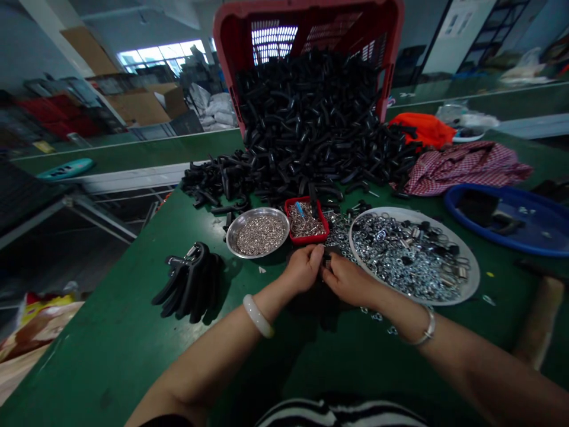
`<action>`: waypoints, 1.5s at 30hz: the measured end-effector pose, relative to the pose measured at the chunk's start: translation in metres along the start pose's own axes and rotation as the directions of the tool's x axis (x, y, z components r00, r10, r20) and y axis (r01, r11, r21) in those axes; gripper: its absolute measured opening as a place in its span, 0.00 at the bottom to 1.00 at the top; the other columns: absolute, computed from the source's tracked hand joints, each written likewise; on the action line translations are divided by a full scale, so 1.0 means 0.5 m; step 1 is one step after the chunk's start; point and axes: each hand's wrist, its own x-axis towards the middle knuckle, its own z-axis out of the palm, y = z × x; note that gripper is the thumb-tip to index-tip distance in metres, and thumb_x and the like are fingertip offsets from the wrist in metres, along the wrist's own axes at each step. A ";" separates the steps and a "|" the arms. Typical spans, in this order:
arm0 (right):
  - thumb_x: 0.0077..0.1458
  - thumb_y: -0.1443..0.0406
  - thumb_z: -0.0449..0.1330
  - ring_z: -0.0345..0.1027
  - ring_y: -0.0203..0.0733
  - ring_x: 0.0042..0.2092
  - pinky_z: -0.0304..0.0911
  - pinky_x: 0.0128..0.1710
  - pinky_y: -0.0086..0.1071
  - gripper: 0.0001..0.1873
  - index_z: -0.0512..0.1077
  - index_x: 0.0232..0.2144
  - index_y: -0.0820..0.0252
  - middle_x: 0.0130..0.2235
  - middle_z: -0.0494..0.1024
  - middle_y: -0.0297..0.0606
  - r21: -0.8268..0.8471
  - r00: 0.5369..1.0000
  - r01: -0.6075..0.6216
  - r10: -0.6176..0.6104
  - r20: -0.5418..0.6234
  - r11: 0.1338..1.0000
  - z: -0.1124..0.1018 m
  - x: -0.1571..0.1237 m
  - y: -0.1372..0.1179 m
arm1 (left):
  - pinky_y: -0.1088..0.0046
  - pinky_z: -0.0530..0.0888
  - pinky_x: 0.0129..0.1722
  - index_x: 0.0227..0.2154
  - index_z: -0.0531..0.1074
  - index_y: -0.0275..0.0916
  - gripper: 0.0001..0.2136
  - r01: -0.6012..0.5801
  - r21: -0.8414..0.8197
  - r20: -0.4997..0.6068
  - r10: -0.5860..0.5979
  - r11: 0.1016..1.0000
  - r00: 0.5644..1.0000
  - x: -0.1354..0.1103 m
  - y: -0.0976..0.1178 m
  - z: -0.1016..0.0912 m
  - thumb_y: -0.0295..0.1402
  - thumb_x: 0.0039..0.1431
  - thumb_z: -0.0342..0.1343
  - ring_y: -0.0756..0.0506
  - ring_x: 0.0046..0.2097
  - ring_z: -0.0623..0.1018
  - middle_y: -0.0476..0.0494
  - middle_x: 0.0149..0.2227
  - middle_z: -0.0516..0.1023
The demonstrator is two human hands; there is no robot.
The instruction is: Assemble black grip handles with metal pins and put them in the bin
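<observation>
My left hand [303, 268] and my right hand [351, 280] meet over the green table [111, 332], fingers closed together on a small dark part [326, 259] that is mostly hidden between them. Just beyond them stand a round steel bowl of small metal pieces [258, 232], a red tray of small metal parts [306, 222] and a wide white plate of metal rings and clips [415, 255]. A bundle of black curved handles [191, 281] lies to the left of my left hand.
A tipped red crate [306, 29] spills a big heap of black curved plastic pieces [306, 130] across the table's far side. At right lie a checked cloth [462, 166], an orange cloth [420, 128] and a blue basin [511, 219]. A wooden handle [540, 320] lies at the right edge.
</observation>
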 end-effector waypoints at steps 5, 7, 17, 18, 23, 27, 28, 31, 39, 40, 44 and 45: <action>0.56 0.52 0.46 0.57 0.32 0.16 0.50 0.12 0.25 0.17 0.60 0.39 0.59 0.21 0.66 0.29 0.622 0.978 -0.199 0.192 0.079 0.758 0.035 0.053 0.030 | 0.65 0.66 0.44 0.42 0.67 0.36 0.26 0.006 0.312 0.027 -0.016 0.950 1.000 0.012 -0.003 -0.018 0.50 0.58 0.33 0.41 0.44 0.72 0.37 0.41 0.73; 0.55 0.53 0.48 0.62 0.34 0.20 0.56 0.16 0.27 0.17 0.61 0.39 0.58 0.24 0.70 0.32 0.785 0.972 -0.157 0.235 0.016 0.599 0.043 0.064 0.033 | 0.60 0.62 0.50 0.51 0.61 0.35 0.33 -0.064 0.462 0.015 0.064 0.884 0.998 0.003 0.002 -0.015 0.57 0.50 0.44 0.36 0.52 0.66 0.33 0.51 0.67; 0.59 0.52 0.39 0.70 0.44 0.33 0.64 0.32 0.35 0.27 0.71 0.29 0.62 0.28 0.75 0.44 -0.025 0.989 -0.146 0.146 0.004 0.989 -0.064 0.116 0.067 | 0.57 0.61 0.50 0.55 0.55 0.32 0.47 -0.211 0.585 0.112 0.180 0.783 0.977 0.002 -0.030 -0.018 0.56 0.32 0.58 0.33 0.51 0.66 0.31 0.50 0.67; 0.59 0.54 0.40 0.70 0.45 0.37 0.63 0.35 0.36 0.25 0.72 0.31 0.61 0.33 0.76 0.45 -0.235 0.994 -0.091 0.073 -0.087 0.968 -0.081 0.138 0.063 | 0.56 0.60 0.50 0.55 0.56 0.33 0.48 -0.257 0.586 0.154 0.206 0.768 0.966 0.006 -0.028 -0.020 0.56 0.31 0.59 0.33 0.51 0.65 0.32 0.51 0.66; 0.45 0.67 0.59 0.70 0.51 0.41 0.62 0.36 0.37 0.08 0.76 0.30 0.61 0.36 0.77 0.49 -0.609 1.000 0.024 -0.011 0.026 0.793 -0.091 0.247 0.013 | 0.57 0.57 0.53 0.54 0.59 0.32 0.50 -0.407 0.589 0.343 0.240 0.698 0.908 0.033 -0.024 -0.010 0.58 0.27 0.59 0.33 0.52 0.65 0.30 0.52 0.66; 0.42 0.69 0.61 0.70 0.51 0.39 0.62 0.36 0.35 0.07 0.76 0.28 0.64 0.34 0.77 0.51 -0.603 1.000 0.020 -0.010 0.020 0.798 -0.070 0.282 0.010 | 0.57 0.54 0.56 0.55 0.58 0.33 0.49 -0.436 0.559 0.372 0.256 0.706 0.892 0.033 -0.040 -0.007 0.59 0.28 0.59 0.34 0.54 0.64 0.32 0.53 0.66; 0.43 0.68 0.60 0.70 0.50 0.39 0.62 0.36 0.34 0.07 0.76 0.28 0.63 0.34 0.77 0.50 -0.592 1.000 0.026 -0.023 0.012 0.806 -0.069 0.284 0.017 | 0.57 0.53 0.56 0.55 0.57 0.34 0.49 -0.435 0.546 0.366 0.264 0.716 0.893 0.030 -0.042 -0.008 0.59 0.29 0.58 0.35 0.55 0.63 0.32 0.54 0.65; 0.46 0.67 0.57 0.70 0.44 0.39 0.60 0.37 0.30 0.09 0.76 0.30 0.61 0.35 0.78 0.43 -0.539 0.997 0.047 -0.069 -0.020 0.841 -0.075 0.278 0.046 | 0.59 0.54 0.56 0.55 0.57 0.35 0.49 -0.438 0.503 0.351 0.287 0.745 0.891 0.022 -0.040 -0.023 0.59 0.29 0.58 0.36 0.56 0.62 0.33 0.56 0.63; 0.48 0.62 0.58 0.69 0.38 0.36 0.58 0.34 0.26 0.09 0.76 0.30 0.60 0.33 0.78 0.36 -0.386 0.987 0.062 -0.114 -0.114 0.921 -0.080 0.264 0.083 | 0.63 0.68 0.41 0.44 0.71 0.41 0.14 0.030 0.777 -0.026 -0.015 0.629 1.000 0.118 -0.016 -0.097 0.38 0.58 0.47 0.38 0.45 0.73 0.37 0.43 0.74; 0.48 0.62 0.58 0.69 0.38 0.36 0.58 0.34 0.26 0.09 0.76 0.30 0.60 0.33 0.78 0.36 -0.370 0.985 0.064 -0.117 -0.123 0.927 -0.080 0.263 0.083 | 0.62 0.68 0.41 0.43 0.72 0.40 0.13 0.036 0.814 -0.002 -0.059 0.580 0.998 0.135 -0.014 -0.099 0.36 0.57 0.48 0.37 0.45 0.73 0.36 0.43 0.74; 0.51 0.62 0.55 0.69 0.37 0.36 0.57 0.33 0.26 0.11 0.76 0.32 0.59 0.34 0.78 0.34 -0.313 0.982 0.076 -0.127 -0.143 0.947 -0.077 0.254 0.087 | 0.63 0.69 0.40 0.36 0.75 0.35 0.11 0.031 0.860 0.057 -0.157 0.509 0.986 0.183 -0.012 -0.087 0.32 0.53 0.53 0.35 0.43 0.74 0.31 0.39 0.76; 0.51 0.62 0.55 0.69 0.36 0.36 0.57 0.33 0.26 0.11 0.75 0.33 0.59 0.34 0.78 0.34 -0.302 0.981 0.076 -0.125 -0.145 0.950 -0.075 0.251 0.088 | 0.63 0.70 0.39 0.36 0.75 0.34 0.10 0.034 0.859 0.056 -0.161 0.510 0.985 0.188 -0.013 -0.083 0.32 0.53 0.54 0.35 0.43 0.74 0.30 0.39 0.76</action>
